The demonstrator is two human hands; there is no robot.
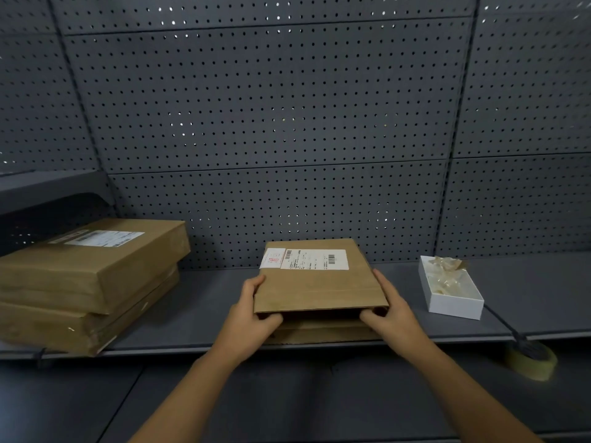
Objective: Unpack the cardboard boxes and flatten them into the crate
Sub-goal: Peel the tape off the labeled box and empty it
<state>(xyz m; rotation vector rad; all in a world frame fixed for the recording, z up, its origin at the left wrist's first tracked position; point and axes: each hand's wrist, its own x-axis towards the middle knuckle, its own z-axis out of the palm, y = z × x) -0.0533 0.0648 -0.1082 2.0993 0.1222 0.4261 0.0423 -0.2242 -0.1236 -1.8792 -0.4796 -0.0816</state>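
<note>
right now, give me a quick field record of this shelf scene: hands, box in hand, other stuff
left hand: grips the near left corner of the labelled box
right hand: grips its near right corner
labelled box: on the shelf, near end open
stacked boxes: two, far left, closed
white box: right, lidless, crumpled wrap inside
tape roll: below shelf edge, right
crate: not in view

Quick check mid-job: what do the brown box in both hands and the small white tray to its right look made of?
Brown box, gripped by left hand and right hand: matte corrugated cardboard, judging by the kraft colour, open flap edge and stuck paper label. Small white tray: seemingly smooth rigid paperboard with crisp thin walls, possibly plastic; it holds crinkled translucent wrapping.
</note>
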